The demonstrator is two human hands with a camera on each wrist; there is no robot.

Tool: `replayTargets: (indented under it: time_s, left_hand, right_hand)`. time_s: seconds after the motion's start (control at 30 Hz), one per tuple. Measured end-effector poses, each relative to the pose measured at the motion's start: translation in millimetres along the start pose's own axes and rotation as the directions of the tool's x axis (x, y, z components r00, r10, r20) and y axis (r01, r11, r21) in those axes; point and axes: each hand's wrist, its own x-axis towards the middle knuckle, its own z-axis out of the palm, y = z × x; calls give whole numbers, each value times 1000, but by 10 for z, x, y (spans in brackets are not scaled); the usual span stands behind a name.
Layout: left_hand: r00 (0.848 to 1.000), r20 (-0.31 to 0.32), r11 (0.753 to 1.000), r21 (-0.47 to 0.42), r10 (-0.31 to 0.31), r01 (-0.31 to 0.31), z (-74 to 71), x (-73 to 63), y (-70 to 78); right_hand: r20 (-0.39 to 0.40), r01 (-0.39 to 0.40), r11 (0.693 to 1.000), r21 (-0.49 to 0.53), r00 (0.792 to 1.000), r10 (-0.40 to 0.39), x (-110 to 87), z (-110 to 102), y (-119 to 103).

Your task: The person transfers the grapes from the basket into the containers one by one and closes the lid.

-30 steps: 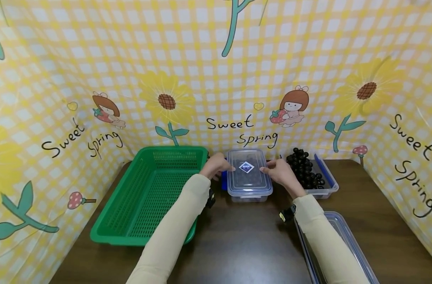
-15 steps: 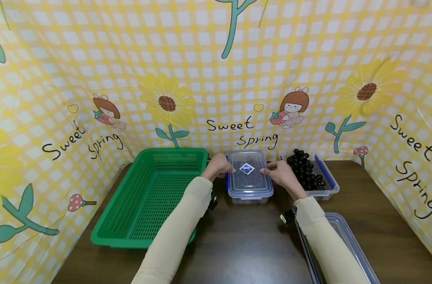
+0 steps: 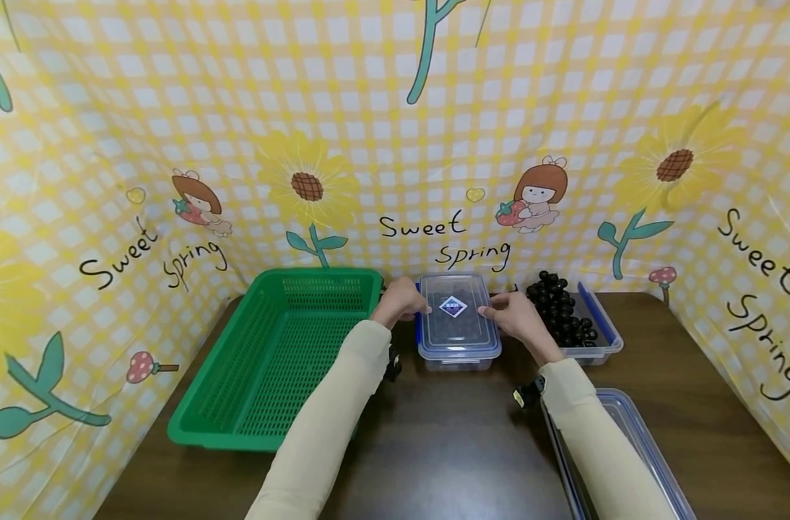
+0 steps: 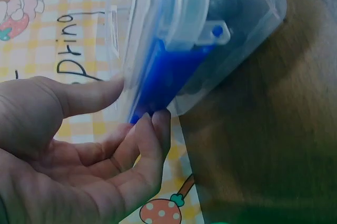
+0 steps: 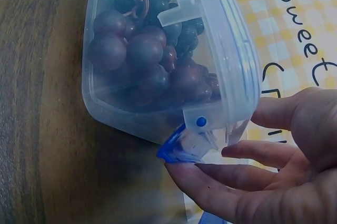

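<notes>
A clear plastic food container (image 3: 460,336) with a diamond label on its lid stands near the back of the table. Dark grapes (image 5: 145,49) show through its wall in the right wrist view. My left hand (image 3: 400,302) has its thumb at the lid's edge and bent fingers against the blue latch (image 4: 171,74), which lies along the side. On the opposite side, the thumb of my right hand (image 3: 517,318) touches the lid rim. Its fingers hold the other blue latch (image 5: 184,145), which is angled out from the wall.
A green perforated basket (image 3: 193,437) stands at left. Behind my right hand, an uncovered clear container (image 3: 612,347) holds a bunch of black grapes (image 3: 560,310). A larger clear lidded box (image 3: 642,426) lies at front right, partly under my right sleeve. Patterned cloth (image 3: 395,144) surrounds the table.
The left blue latch, sticking outward a second ago, has swung in against the container's side under my left fingers. My right hand has hardly moved.
</notes>
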Motion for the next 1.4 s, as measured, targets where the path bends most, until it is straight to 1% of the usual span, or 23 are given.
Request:
replayTargets:
  time_s: [0.07, 0.2, 0.3, 0.5, 0.6, 0.73, 0.93, 1.1, 1.23, 1.4]
  left_hand:
    - [1000, 14, 1000, -11, -8, 8, -18, 4, -1]
    - [999, 44, 1000, -5, -21, 22, -33, 10, -11]
    - [998, 55, 999, -29, -26, 27, -28, 11, -16]
    - [998, 48, 998, -58, -33, 36, -7, 35, -14]
    - [999, 39, 997, -77, -30, 33, 3, 65, -14]
    - [999, 34, 995, -90, -31, 34, 0, 96, -23]
    - [998, 40, 996, -81, -46, 49, 7, 126, -49]
    - [997, 42, 994, -93, -59, 63, 14, 118, -59]
    - [997, 45, 994, -85, -62, 66, 13, 96, -49]
    - [997, 57, 994, -88, -56, 61, -4, 52, -39]
  right_hand:
    - [-6, 6, 1000, -22, 1000, -6, 4, -2, 1]
    - [-29, -1, 997, -80, 1000, -1, 14, -2, 5]
    - [-46, -8, 995, -94, 999, 4, 14, -5, -2]
    - [-71, -33, 996, -84, 997, 27, 4, -22, -28]
    - [-91, -25, 996, -90, 996, 16, 5, -31, -32]
    - [-83, 3, 996, -87, 996, -10, 10, -25, -26]
    - [-55, -12, 995, -99, 998, 7, 6, -16, -17]
    - [-49, -18, 992, -124, 999, 12, -3, -9, -22]
    - [-66, -1, 988, -154, 998, -10, -28, -5, -40]
    - [-95, 14, 988, -157, 995, -29, -58, 16, -54]
